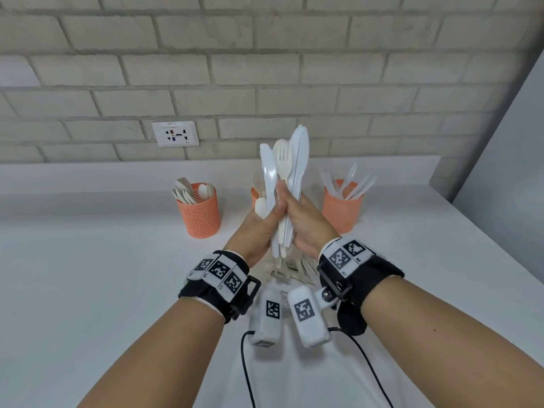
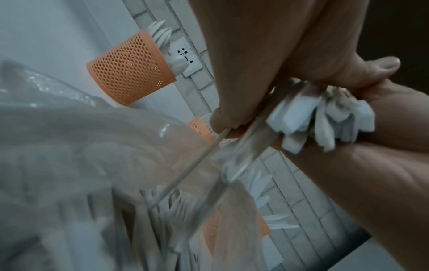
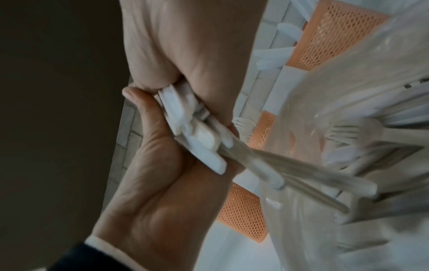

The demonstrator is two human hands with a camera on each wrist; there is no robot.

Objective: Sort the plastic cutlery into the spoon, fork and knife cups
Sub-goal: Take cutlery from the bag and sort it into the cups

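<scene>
Fingers (image 1: pixel 281 191) of both my hands are clenched around one bundle of plastic cutlery (image 1: pixel 284 172), palms pressed together with the handles squeezed between them. My left hand (image 1: pixel 259 231) wraps the bundle from nine o'clock, my right hand (image 1: pixel 306 223) from three o'clock. The bundle stands upright, heads up: white knives, a cream fork and a spoon bowl low by my left thumb. Handle ends (image 2: pixel 325 124) stick out under my palms in the wrist views.

Directly below my hands, at six o'clock, a clear plastic bag (image 3: pixel 348 128) holds more cutlery, blurred. Beyond, on the white desk (image 1: pixel 88 275), three orange mesh cups stand in a row: the spoon cup (image 1: pixel 198 214) at ten o'clock, the fork cup (image 1: pixel 254 197) at twelve, mostly hidden behind my hands, and the knife cup (image 1: pixel 341 209) at two o'clock. A wall socket (image 1: pixel 175 134) sits in the brick wall at eleven.
</scene>
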